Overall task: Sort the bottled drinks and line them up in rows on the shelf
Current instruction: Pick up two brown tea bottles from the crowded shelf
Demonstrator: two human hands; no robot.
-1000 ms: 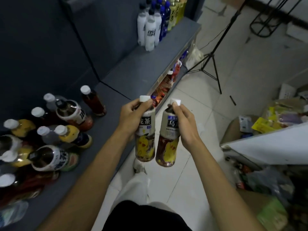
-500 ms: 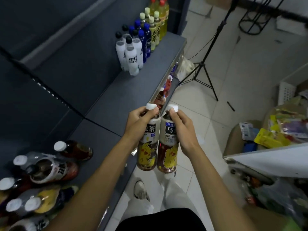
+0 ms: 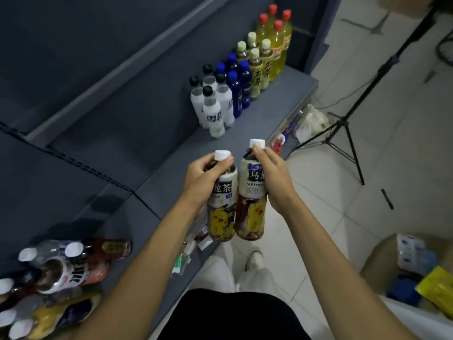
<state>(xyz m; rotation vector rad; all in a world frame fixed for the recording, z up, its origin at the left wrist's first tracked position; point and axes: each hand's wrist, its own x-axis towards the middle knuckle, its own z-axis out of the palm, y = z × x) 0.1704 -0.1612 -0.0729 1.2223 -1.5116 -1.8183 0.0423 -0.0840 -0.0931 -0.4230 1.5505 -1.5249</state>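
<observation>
Grey shelf (image 3: 257, 133) carried sorted rows toward one o'clock. At centre, left hand (image 3: 199, 179) and right hand (image 3: 274, 177) each gripped a full tea bottle (image 3: 221, 212) by its neck; probably heavy, rigid, slick, safest held there.

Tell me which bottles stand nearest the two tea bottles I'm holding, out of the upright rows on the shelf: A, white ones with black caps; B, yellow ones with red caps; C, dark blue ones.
A: the white bottles with black caps form the near end of the rows.
</observation>
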